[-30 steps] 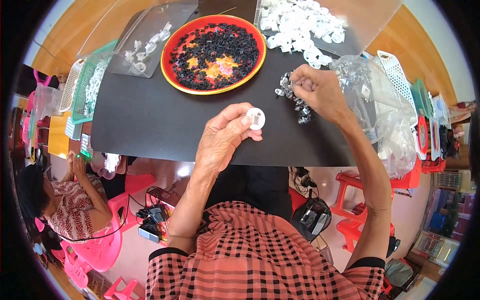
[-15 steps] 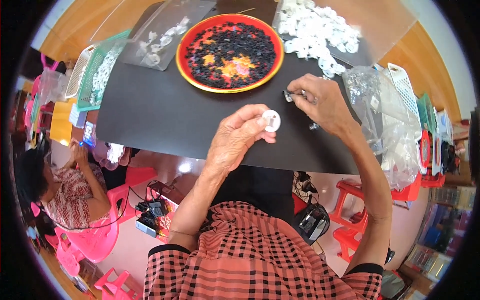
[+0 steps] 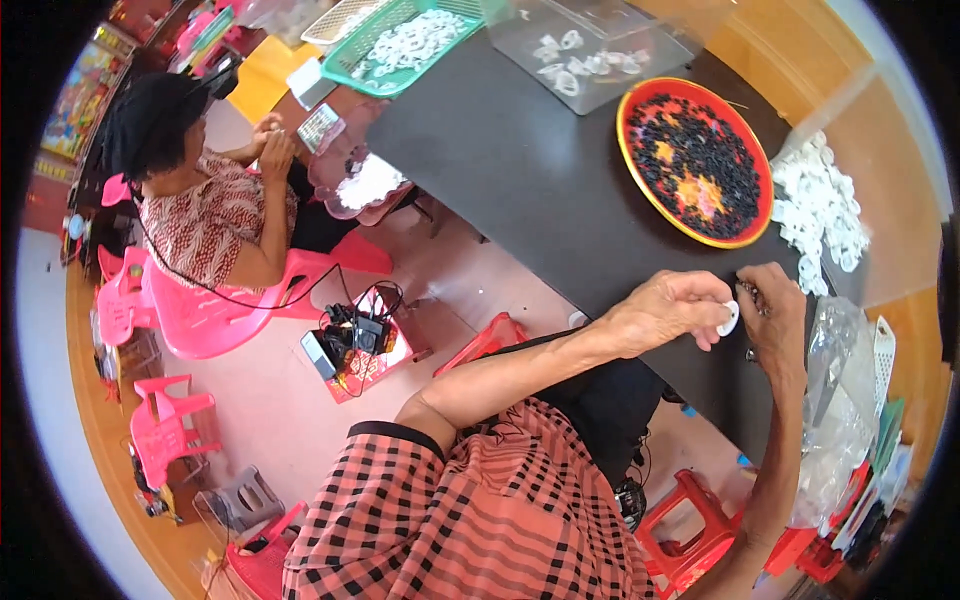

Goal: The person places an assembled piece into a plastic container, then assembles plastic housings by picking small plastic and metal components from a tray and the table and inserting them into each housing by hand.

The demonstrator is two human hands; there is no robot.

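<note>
Pinched in my left hand [image 3: 680, 312] is a small round white plastic piece [image 3: 729, 318], held above the dark table's front edge. My right hand [image 3: 772, 308] is beside it, just to the right, with its fingers curled round something small and dark that I cannot make out. A tiny shiny part [image 3: 751, 354] lies on the table under the right hand. Beyond both hands stands a round red tray [image 3: 628, 150] with a yellow rim, filled with many small black pieces. A heap of white plastic pieces [image 3: 822, 205] lies to the right of the tray.
A clear bin [image 3: 590, 85] with some white rings stands at the far side, and a green basket [image 3: 345, 62] of white pieces left of it. Clear plastic bags [image 3: 840, 400] lie at right. A seated person [image 3: 215, 205] works at left, near pink chairs and a box of cables [image 3: 362, 345].
My view has swung left, so the table and tray now appear further right and the seated person shows more fully. My hands look closer together; the left still holds the white piece.
</note>
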